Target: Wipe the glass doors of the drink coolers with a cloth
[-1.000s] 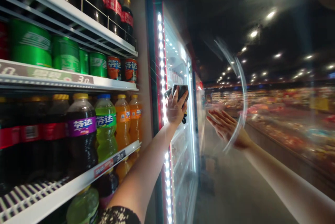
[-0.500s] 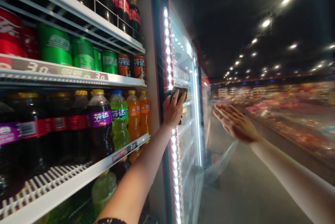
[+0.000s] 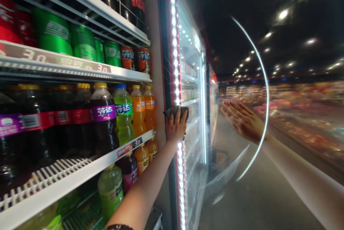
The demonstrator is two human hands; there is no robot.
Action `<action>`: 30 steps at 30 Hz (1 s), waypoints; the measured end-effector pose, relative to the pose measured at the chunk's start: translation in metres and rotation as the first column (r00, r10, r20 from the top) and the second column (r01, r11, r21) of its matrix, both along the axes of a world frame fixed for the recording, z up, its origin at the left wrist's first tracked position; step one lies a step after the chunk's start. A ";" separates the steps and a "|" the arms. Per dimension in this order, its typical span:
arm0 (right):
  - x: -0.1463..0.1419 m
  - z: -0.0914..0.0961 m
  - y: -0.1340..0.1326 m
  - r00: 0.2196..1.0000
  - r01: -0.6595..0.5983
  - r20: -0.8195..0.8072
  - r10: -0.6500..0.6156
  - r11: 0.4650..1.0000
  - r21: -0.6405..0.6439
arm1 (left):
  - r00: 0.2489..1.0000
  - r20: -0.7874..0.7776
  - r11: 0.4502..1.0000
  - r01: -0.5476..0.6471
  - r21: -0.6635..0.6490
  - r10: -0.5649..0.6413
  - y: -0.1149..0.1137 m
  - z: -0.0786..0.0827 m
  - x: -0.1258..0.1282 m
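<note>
1. The left hand (image 3: 176, 127) had moved down a little. It had been up near the shelf edge, and now it sat lower, about halfway between two shelves.
2. The gray cloth (image 3: 176, 112) went down with that hand. It was pressed on the door frame (image 3: 168, 61), over the small white lights (image 3: 174, 61), and its top stuck out above the fingers.
3. The left hand's grip was tight and narrow. The fingers (image 3: 177, 122) bent over the cloth and held it.
4. The right hand (image 3: 243, 120) was out to the side. It was wide open, with its fingers spread, and it held nothing. It was near the glass fridge door (image 3: 264, 79), but I could not tell if it touched the glass.
5. Just beside the left arm (image 3: 145, 187) stood bottles of orange drink (image 3: 138, 106), green drink (image 3: 123, 111) and purple drink (image 3: 103, 109) on a white shelf (image 3: 67, 187). A price tag (image 3: 130, 147) was on the shelf edge.
6. Higher up, green cans (image 3: 52, 31) and orange cans (image 3: 127, 57) sat in a row.
7. Far away, a long store aisle (image 3: 309, 115) looked blurry, and small lights (image 3: 283, 14) shone on the dark ceiling.
</note>
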State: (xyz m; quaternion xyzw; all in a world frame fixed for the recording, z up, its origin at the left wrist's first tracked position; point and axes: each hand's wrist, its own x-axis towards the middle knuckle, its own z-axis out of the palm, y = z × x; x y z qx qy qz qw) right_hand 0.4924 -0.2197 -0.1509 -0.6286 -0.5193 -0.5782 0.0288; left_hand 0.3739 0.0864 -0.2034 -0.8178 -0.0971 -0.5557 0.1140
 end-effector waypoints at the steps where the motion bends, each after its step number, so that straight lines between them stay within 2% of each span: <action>1: 0.000 0.000 0.000 1.000 0.000 0.009 0.000 1.000 0.007 | 1.000 0.019 1.000 0.006 -0.001 -0.006 0.000 0.012 0.003; 5: 0.002 -0.001 -0.001 1.000 0.027 0.012 -0.027 1.000 0.016 | 0.993 0.099 0.997 0.071 0.006 -0.071 0.001 0.080 0.016; 7: 0.002 0.000 -0.001 0.999 0.034 -0.006 -0.034 0.999 0.007 | 0.989 0.117 0.996 0.094 -0.006 -0.092 -0.001 0.106 0.020; 9: 0.002 0.000 -0.002 0.999 0.032 -0.024 -0.032 1.000 -0.001 | 0.988 0.124 0.995 0.100 -0.019 -0.097 -0.002 0.116 0.021; 11: 0.000 0.001 -0.003 0.998 0.041 -0.040 -0.042 0.999 -0.020 | 0.989 0.118 0.996 0.091 -0.027 -0.087 -0.003 0.110 0.020; 14: -0.003 0.002 -0.004 0.996 0.073 -0.051 -0.075 0.997 -0.036 | 0.994 0.085 0.996 0.078 -0.032 -0.075 -0.004 0.082 0.016; 17: -0.006 0.002 -0.005 0.995 0.078 -0.054 -0.079 0.997 -0.026 | 0.995 0.061 0.995 0.083 -0.057 -0.080 -0.005 0.040 0.012; 20: -0.008 0.001 -0.005 0.996 0.074 -0.051 -0.075 0.997 -0.017 | 0.997 0.044 0.992 0.065 -0.110 -0.061 -0.009 -0.013 0.006; 27: -0.011 0.001 -0.005 0.991 0.115 -0.069 -0.116 0.993 -0.018 | 0.993 -0.118 0.980 -0.039 -0.195 0.017 -0.016 -0.151 -0.013; 30: -0.014 0.001 -0.005 0.987 0.117 -0.105 -0.119 0.993 -0.027 | 0.982 -0.184 0.977 -0.073 -0.200 0.036 -0.017 -0.192 -0.021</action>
